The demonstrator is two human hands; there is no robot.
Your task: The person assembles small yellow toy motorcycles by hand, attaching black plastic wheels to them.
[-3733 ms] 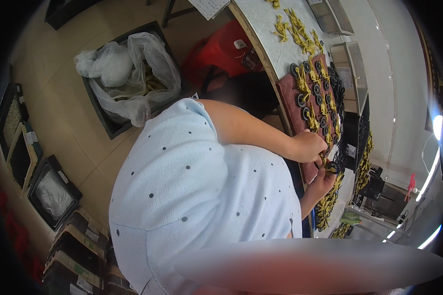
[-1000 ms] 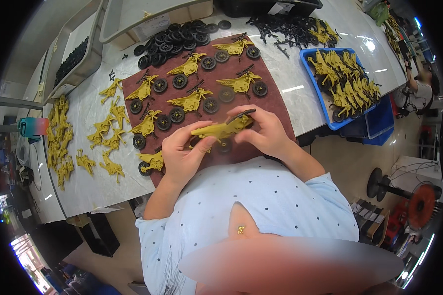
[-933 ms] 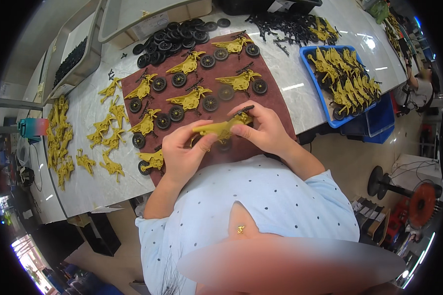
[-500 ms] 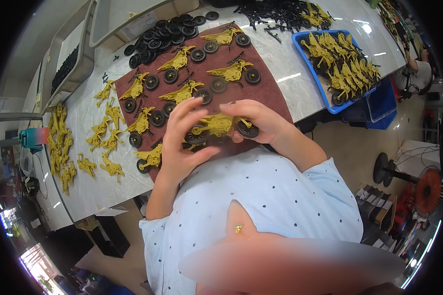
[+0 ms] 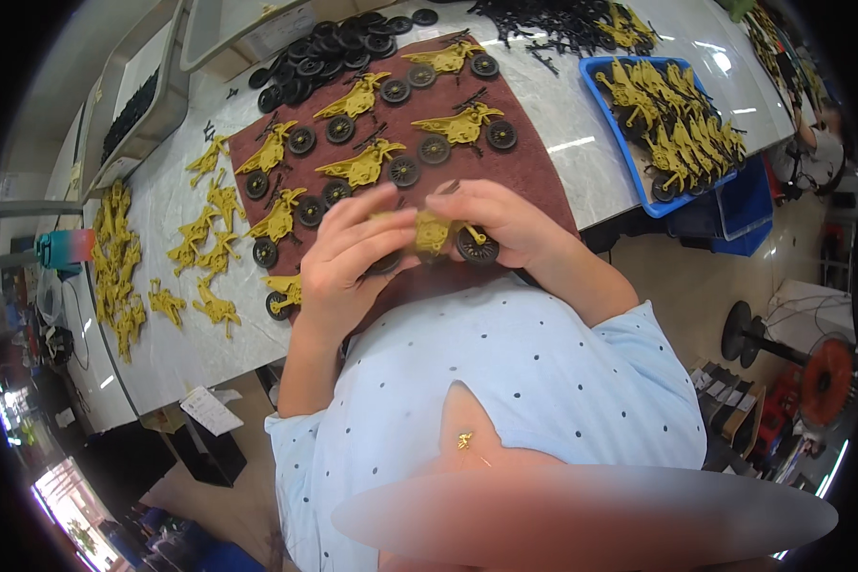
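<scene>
In front of my chest I hold a yellow toy motorcycle (image 5: 433,234) with black wheels, partly hidden by my fingers and slightly blurred. My left hand (image 5: 351,250) is closed over its left end, covering most of the wheel there. The thumb and fingers of my right hand (image 5: 501,221) grip the other end, beside the black spoked wheel (image 5: 478,246). Beyond my hands, a dark red cloth (image 5: 534,181) carries rows of yellow motorcycle bodies (image 5: 362,164), each laid out with black wheels (image 5: 403,171) and thin black handlebar parts.
Loose yellow bodies (image 5: 117,276) lie at the left of the table. A pile of black wheels (image 5: 329,52) sits behind the cloth, near grey bins (image 5: 167,110). Black parts (image 5: 543,24) heap at the back. A blue tray (image 5: 596,124) of toy motorcycles stands right.
My left hand has moved from spread fingers to closing over the left end of the toy motorcycle. My right hand keeps its hold. The whole view has shifted slightly.
</scene>
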